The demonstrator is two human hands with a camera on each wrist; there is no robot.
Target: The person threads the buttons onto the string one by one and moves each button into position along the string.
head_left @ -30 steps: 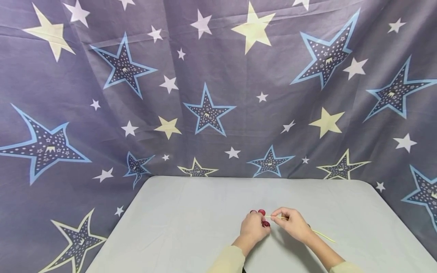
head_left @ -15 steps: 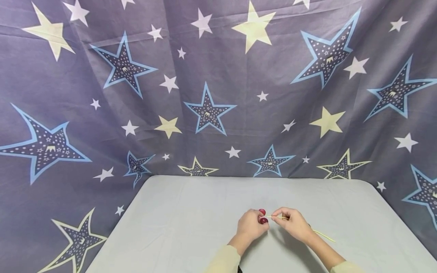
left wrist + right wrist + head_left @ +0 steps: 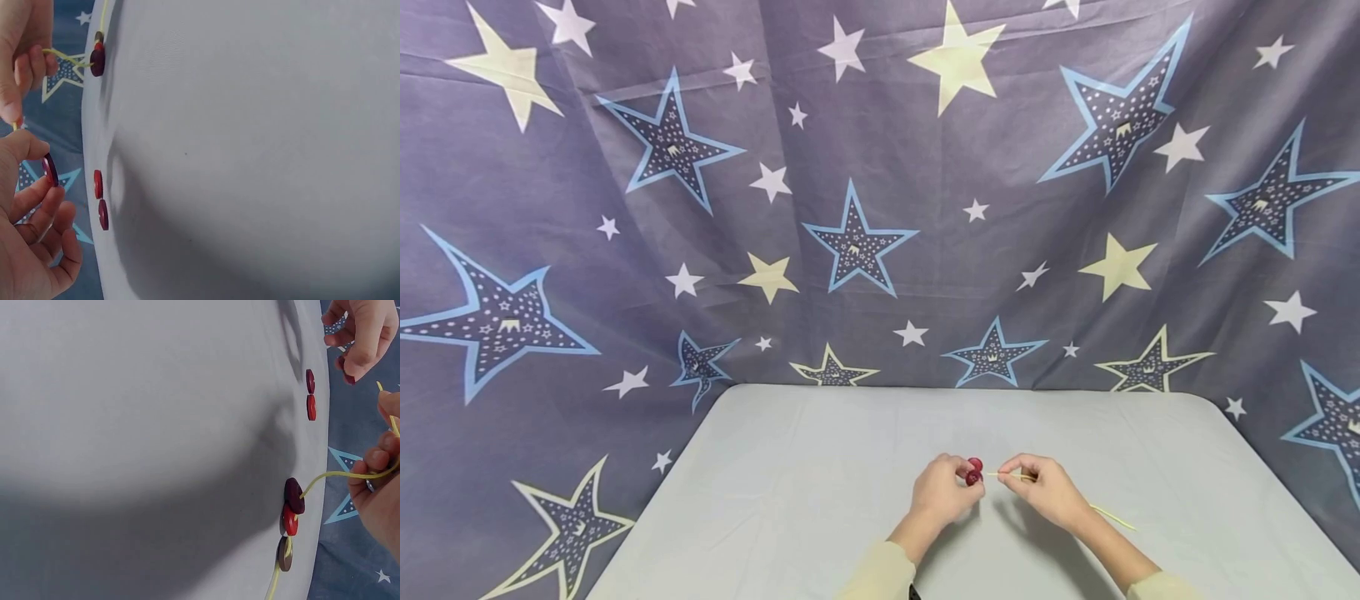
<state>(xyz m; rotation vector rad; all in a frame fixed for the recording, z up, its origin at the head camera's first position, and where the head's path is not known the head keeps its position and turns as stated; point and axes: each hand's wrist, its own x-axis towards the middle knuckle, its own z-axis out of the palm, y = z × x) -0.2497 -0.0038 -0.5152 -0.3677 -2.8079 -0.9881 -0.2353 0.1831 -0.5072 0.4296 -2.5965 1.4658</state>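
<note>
My left hand (image 3: pixel 942 493) pinches a dark maroon button (image 3: pixel 50 170) on edge between its thumb and fingers. Facing it, my right hand (image 3: pixel 1047 492) holds a yellow cord (image 3: pixel 344 475) near one end. The cord's pale tip sticks out past the fingertips toward the button; in the right wrist view a small gap separates them. Lower on that cord, a maroon button (image 3: pixel 294 495), a red button (image 3: pixel 290 520) and a brown button (image 3: pixel 285 554) are strung, resting on the table below the right hand.
Two loose buttons, one red (image 3: pixel 98 184) and one maroon (image 3: pixel 103 215), lie side by side on the grey-covered table (image 3: pixel 820 475). A star-patterned curtain (image 3: pixel 880 167) hangs behind the table's far edge. The cord's other end (image 3: pixel 1116 518) trails to the right.
My left hand has shifted left and slightly away from me, and the maroon button in its fingers has moved with it. My right hand stays almost still with the cord.
</note>
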